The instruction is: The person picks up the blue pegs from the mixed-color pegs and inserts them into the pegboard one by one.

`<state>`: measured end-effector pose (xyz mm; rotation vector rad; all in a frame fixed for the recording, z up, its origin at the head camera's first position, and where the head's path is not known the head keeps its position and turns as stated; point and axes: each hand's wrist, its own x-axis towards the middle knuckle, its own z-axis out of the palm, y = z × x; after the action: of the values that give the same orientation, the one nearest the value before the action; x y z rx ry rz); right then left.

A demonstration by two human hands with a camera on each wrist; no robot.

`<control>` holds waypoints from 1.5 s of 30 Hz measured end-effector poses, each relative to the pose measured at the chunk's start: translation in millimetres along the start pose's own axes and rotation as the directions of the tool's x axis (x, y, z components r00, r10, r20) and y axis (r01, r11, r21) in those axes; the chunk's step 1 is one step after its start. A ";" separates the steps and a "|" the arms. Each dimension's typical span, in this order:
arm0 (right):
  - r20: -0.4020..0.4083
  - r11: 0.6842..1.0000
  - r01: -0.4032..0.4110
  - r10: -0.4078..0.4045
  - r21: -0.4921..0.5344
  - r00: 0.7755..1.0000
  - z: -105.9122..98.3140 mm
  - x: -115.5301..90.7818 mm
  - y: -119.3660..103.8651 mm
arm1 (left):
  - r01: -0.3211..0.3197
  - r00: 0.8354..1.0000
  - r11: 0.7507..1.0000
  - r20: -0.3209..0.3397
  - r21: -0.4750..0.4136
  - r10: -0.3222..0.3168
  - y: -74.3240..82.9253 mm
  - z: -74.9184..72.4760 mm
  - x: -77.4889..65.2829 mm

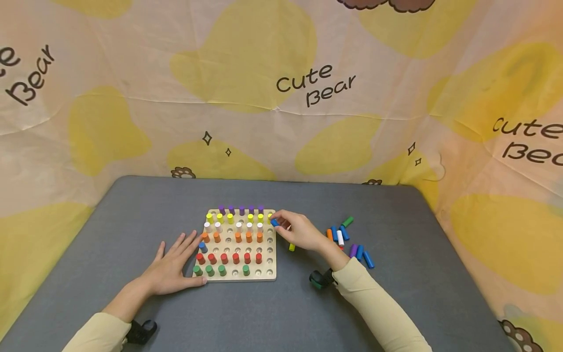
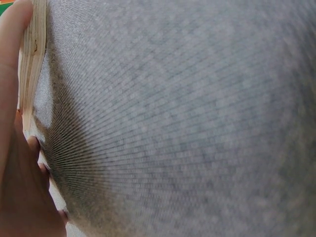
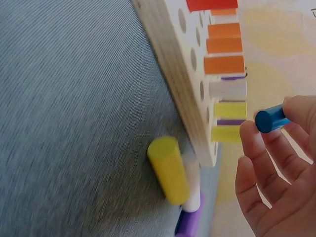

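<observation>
A wooden pegboard (image 1: 264, 249) holds rows of coloured pegs: purple, yellow, white, orange, red and green, plus a single blue peg (image 1: 203, 248) at its left edge. My right hand (image 1: 301, 231) pinches another blue peg (image 3: 270, 119) between thumb and fingers, above the board's right edge near the yellow row. Fingers spread, my left hand (image 1: 172, 269) rests along the board's left side. Its thumb touches the near left corner, and in the left wrist view that thumb (image 2: 12, 39) lies against the board's side.
Right of the board lie a yellow peg (image 3: 169, 170), a white peg (image 3: 193, 190) and a purple peg (image 3: 190, 217). Farther right, several loose pegs include a green one (image 1: 348, 221) and a blue one (image 1: 368, 259). A patterned cloth (image 1: 246, 58) hangs behind the grey table (image 1: 246, 322).
</observation>
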<state>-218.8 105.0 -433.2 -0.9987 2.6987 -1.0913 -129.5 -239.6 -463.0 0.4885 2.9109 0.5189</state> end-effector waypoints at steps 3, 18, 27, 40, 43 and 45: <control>-0.003 1.000 0.000 0.000 0.002 1.000 2.5 2.8 -4.7 | 0.003 1.000 1.000 0.001 -0.002 -0.003 -0.2 0.4 0.1; 0.022 0.998 0.052 -0.053 0.045 0.998 17.2 17.8 -31.5 | 0.005 1.000 1.000 0.001 -0.006 -0.005 -2.0 2.1 1.0; 0.060 0.995 0.064 -0.069 0.082 0.996 28.9 31.3 -49.4 | 0.007 1.000 1.000 0.002 0.004 -0.007 -3.5 2.7 1.4; 0.120 0.998 0.050 -0.055 0.048 0.991 49.9 41.0 -72.1 | 0.012 1.000 1.000 0.002 -0.004 -0.012 -1.7 1.0 0.7; 0.117 0.997 0.060 -0.065 0.048 0.991 53.2 42.8 -74.4 | 0.006 1.000 1.000 -0.003 -0.004 -0.006 -2.3 1.6 0.7; 0.113 0.997 0.063 -0.068 0.048 0.991 54.6 44.2 -76.6 | 0.004 1.000 1.000 -0.006 -0.005 -0.004 -2.9 2.0 0.7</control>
<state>-196.2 4.9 -417.1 -1.1141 2.5580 -1.0649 -130.6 -241.3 -466.0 0.4811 2.9154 0.5274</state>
